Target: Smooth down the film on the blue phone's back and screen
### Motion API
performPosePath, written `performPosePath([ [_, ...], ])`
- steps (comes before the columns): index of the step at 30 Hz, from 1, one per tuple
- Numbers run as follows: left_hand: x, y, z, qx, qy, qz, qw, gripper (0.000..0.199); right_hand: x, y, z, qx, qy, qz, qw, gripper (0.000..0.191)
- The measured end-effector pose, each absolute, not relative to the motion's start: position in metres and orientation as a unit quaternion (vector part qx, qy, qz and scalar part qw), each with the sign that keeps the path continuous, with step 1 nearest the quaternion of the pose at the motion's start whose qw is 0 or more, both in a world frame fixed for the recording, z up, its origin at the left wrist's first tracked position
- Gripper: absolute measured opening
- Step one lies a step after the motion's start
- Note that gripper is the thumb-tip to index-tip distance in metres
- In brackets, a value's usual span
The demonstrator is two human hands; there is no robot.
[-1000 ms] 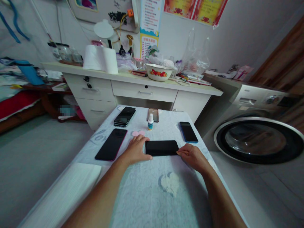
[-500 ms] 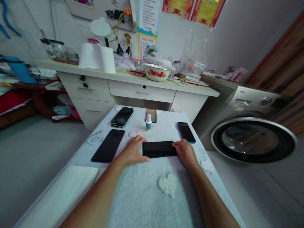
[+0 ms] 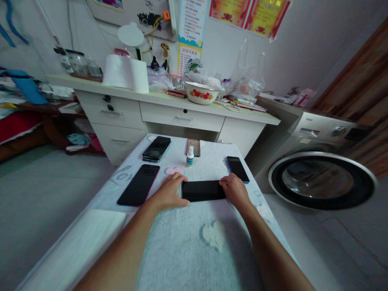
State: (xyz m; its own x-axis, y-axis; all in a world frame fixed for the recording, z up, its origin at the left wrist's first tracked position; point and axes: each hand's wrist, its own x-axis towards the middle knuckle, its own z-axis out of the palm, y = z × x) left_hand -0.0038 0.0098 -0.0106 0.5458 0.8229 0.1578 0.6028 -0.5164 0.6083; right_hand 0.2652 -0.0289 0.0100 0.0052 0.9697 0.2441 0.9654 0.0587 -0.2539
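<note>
A black phone (image 3: 203,190) lies sideways on the cloth-covered table (image 3: 182,250). Its left end is held between the thumb and fingers of my left hand (image 3: 172,192). At the opposite end, my right hand (image 3: 236,189) pinches the upper right corner, fingers bent together. Beyond the phone stands a small white spray bottle (image 3: 189,157), with a pink shape (image 3: 173,171) on the cloth to its left. A large dark phone with a pink edge (image 3: 138,185) lies left of my left hand. Past my right hand rests a blue-edged phone (image 3: 238,169).
Several stacked phones (image 3: 157,148) lie at the table's far left, and a phone case (image 3: 193,147) at the far edge. A white stack of sheets (image 3: 75,246) lies front left. Behind is a desk (image 3: 178,106) with a bowl (image 3: 201,93); a washing machine (image 3: 321,161) stands right.
The fingers of my right hand have shifted very slightly at the phone's corner. My left hand and the phone look nearly unchanged, and the camera view has moved a little.
</note>
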Motion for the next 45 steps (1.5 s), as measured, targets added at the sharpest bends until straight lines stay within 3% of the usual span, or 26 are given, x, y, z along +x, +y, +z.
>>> performPosePath([
  [11, -0.003, 0.008, -0.007, 0.852, 0.429, 0.193, 0.231, 0.065, 0.261, -0.038, 0.001, -0.707, -0.669, -0.009, 0.230, 0.023],
  [27, -0.004, 0.008, -0.008, 0.853, 0.431, 0.183, 0.233, 0.066, 0.235, -0.036, 0.012, -0.705, -0.694, 0.001, 0.146, 0.025],
  [33, -0.010, 0.008, -0.008, 0.842, 0.453, 0.166, 0.242, 0.080, 0.235, -0.037, 0.015, -0.713, -0.688, 0.010, 0.134, 0.027],
  [45, -0.011, 0.010, -0.007, 0.840, 0.454, 0.169, 0.245, 0.068, 0.210, -0.032, 0.020, -0.713, -0.697, -0.001, 0.076, 0.030],
])
